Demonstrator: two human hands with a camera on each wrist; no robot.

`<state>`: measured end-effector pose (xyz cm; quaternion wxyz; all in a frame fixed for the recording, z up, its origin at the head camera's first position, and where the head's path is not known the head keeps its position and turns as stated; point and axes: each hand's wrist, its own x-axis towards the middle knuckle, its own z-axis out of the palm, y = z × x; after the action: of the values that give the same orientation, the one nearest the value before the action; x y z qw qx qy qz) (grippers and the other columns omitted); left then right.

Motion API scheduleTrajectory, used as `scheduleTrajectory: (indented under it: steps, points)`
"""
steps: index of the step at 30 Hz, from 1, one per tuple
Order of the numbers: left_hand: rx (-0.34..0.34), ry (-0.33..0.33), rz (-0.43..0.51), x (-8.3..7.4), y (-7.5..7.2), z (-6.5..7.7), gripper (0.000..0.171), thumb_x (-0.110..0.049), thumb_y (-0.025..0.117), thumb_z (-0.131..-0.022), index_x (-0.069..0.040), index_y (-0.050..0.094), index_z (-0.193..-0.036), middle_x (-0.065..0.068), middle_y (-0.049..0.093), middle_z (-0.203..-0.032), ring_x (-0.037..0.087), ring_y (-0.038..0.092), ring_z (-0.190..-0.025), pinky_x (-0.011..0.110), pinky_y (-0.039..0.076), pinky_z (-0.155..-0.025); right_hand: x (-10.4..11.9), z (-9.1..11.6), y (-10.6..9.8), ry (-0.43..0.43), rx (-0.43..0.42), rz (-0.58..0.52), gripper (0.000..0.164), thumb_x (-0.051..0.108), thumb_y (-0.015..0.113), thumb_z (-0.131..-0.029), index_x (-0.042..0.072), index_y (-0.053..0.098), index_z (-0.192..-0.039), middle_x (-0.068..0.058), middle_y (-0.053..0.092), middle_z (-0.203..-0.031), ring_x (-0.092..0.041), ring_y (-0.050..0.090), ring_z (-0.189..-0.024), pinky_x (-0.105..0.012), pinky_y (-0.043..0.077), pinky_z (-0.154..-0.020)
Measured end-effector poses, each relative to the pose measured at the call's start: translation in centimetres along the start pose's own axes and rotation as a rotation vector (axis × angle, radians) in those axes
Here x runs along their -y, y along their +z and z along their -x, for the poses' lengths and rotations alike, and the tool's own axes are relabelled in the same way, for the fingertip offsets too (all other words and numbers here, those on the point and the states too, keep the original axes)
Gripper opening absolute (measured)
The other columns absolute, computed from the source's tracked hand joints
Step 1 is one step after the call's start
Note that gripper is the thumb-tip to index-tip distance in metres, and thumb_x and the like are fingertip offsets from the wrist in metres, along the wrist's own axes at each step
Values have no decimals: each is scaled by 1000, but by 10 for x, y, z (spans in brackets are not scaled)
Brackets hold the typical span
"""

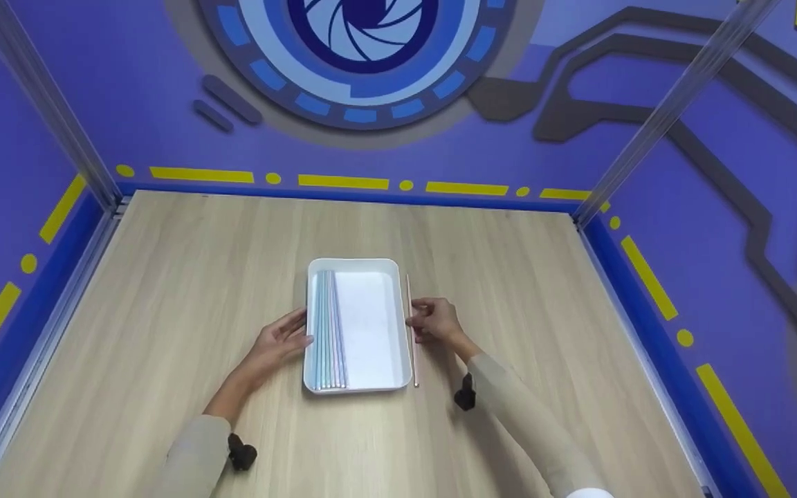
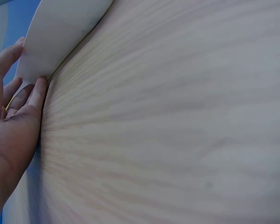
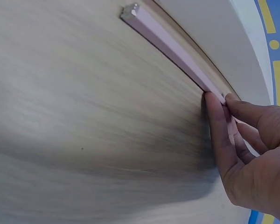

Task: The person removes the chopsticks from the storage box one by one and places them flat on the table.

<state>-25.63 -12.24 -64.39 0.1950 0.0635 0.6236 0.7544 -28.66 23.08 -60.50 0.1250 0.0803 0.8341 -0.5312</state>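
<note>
While left hand (image 1: pixel 274 346) touches tray (image 1: pixel 375 325), right hand (image 1: pixel 438 319) pinches stick (image 3: pixel 177 53).

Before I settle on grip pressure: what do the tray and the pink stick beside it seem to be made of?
Tray: probably plastic, with smooth white walls and rounded corners.

Pink stick: perhaps plastic or painted wood; its flat sides look smooth with a slight sheen, but the greyish, sparkly end leaves the core unclear.

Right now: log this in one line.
left hand: touches white tray, left side | right hand: pinches pink stick, right of tray | inside tray: pastel sticks, left side
</note>
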Motion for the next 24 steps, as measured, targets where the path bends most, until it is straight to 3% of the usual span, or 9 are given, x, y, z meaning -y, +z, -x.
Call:
scheduleTrajectory:
  steps: [5,11,18,24]
  points:
    - [-3,-5,-15,0,0,-1,74,-8,69,-96,-1,30,-159,20,27,-167,36,27,-156,18,47,-110,1,2,-3,-20,17,24,48,0,77,-88,-6,63,-133,-11,74,-86,-13,68,-64,-28,64,-57]
    - [2,-9,-32,1,-1,-1,74,-8,69,-97,-2,30,-159,20,27,-168,36,27,-156,18,47,-110,6,6,-13,-35,33,-32,33,-2,69,-94,-13,63,-125,-27,75,-94,-25,73,-71,-39,67,-63]
    - [0,-13,-35,-1,0,-1,74,-10,70,-97,-2,30,-159,20,27,-167,35,27,-156,17,47,-110,23,12,-26,-129,6,134,30,1,66,-95,-10,67,-123,-17,71,-91,-35,74,-78,-40,65,-69]
    - [-6,-30,-39,-1,1,-2,74,-9,70,-97,-3,30,-159,20,27,-168,35,27,-156,20,47,-112,37,18,-27,-168,35,122,30,-1,63,-95,-10,66,-124,-20,70,-93,-44,75,-86,-48,67,-78]
